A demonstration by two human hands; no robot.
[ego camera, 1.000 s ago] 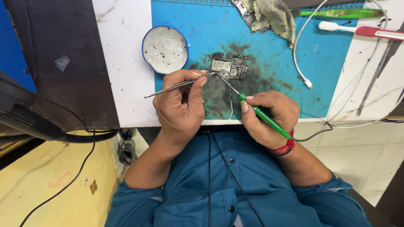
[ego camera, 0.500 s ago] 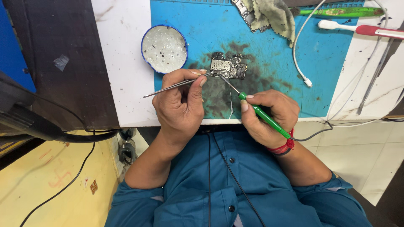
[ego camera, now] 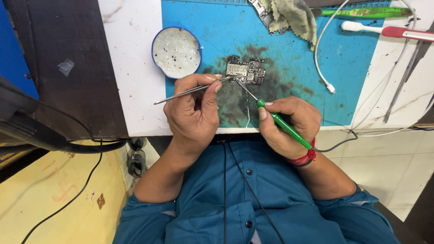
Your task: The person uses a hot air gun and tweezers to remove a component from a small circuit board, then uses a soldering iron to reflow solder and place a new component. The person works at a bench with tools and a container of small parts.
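A small dark circuit board (ego camera: 246, 71) lies on a stained blue work mat (ego camera: 280, 49). My left hand (ego camera: 193, 108) pinches metal tweezers (ego camera: 190, 91), whose tips touch the board's left edge. My right hand (ego camera: 289, 124) grips a green-handled soldering iron (ego camera: 284, 126); its thin metal tip reaches up to the board's lower left corner, right beside the tweezer tips. A thin strand of solder wire (ego camera: 247, 108) runs down from the board toward the table edge. A red band sits on my right wrist.
A round blue-rimmed tin (ego camera: 176, 51) of whitish paste stands left of the board. A crumpled cloth (ego camera: 291, 16) covers another board at the top. A white cable (ego camera: 323, 54), a green brush (ego camera: 361, 12) and a red-and-white brush (ego camera: 389, 30) lie right.
Both hands stay at the board. The tweezers and the iron tip have shifted only slightly against the board's left edge.
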